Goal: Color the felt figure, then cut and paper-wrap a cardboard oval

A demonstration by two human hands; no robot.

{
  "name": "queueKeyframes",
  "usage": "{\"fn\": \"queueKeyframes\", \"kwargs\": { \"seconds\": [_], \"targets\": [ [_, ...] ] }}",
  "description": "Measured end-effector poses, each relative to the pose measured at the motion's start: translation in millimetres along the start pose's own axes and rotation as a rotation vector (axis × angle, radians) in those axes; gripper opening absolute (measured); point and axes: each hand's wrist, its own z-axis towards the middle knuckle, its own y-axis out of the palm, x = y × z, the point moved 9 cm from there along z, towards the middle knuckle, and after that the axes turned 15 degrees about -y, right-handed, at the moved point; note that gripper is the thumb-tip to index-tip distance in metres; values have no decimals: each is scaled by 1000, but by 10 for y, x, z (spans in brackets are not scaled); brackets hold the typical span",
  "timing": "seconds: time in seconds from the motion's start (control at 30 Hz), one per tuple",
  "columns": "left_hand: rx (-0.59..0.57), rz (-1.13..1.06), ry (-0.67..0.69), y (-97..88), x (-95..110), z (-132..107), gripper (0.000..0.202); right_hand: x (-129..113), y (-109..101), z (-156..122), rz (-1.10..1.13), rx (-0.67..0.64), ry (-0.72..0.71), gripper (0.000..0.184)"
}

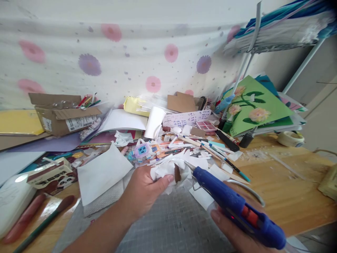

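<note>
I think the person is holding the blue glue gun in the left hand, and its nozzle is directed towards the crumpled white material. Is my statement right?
Not quite: the head view shows the blue glue gun in the right hand, not the left. Its nozzle is indeed directed towards the crumpled white material.

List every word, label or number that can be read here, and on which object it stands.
"4:00", handwritten on the pale card.
"7:00", same card; its other figures are unclear.
Cardboard box: labels too blurred.
Panda carton: characters unclear.
Green flower sheet: corner lettering too small.
</note>
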Motion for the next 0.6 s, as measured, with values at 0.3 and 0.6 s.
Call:
{"fn": "queueKeyframes", "kwargs": {
  "seconds": [0.3, 0.6],
  "targets": [
    [-11, -50, -59, -31, -97, 8, 24, -16, -33, -31, -9, 40, 8, 9],
    [-99, -248, -92, 23, -178, 64, 29, 1053, -667, -427, -227, 22, 242, 12]
  ]
}}
